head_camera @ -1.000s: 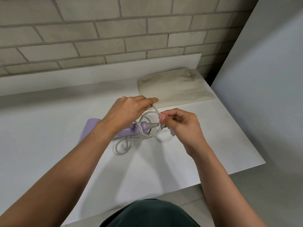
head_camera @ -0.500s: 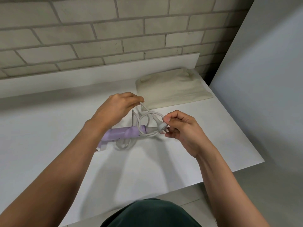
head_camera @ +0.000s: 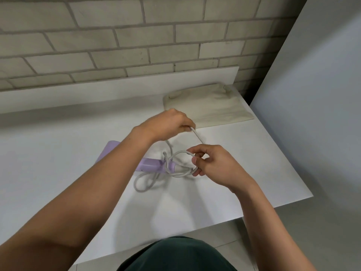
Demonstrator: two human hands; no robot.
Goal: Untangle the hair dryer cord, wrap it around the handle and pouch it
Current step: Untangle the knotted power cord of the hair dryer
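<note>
**At centre frame, a knot of cord comes apart by hand**

Across the white table (head_camera: 58, 153) that fills the middle of the frame, a person works at the first step of the job: freeing the tangle. A cream fabric pouch (head_camera: 211, 106) lies flat at upper right, near the brick wall, well apart from the work and not yet touched. Just left of centre lies the lilac hair dryer (head_camera: 148, 165), its barrel partly hidden under the left forearm. Its pale cord (head_camera: 144, 182) loops beside the handle and rises into both hands. The left hand (head_camera: 168, 124), above centre, is closed in a pinch on one strand, drawn taut and slanting down to the right. The right hand (head_camera: 216, 165), right of centre, has thumb and fingers curled around a loop at the handle's end; whether it has the plug cannot be told. Wrapping looks some way off. The next move likely calls for feeding the free end back through that loop without tightening it.
</note>
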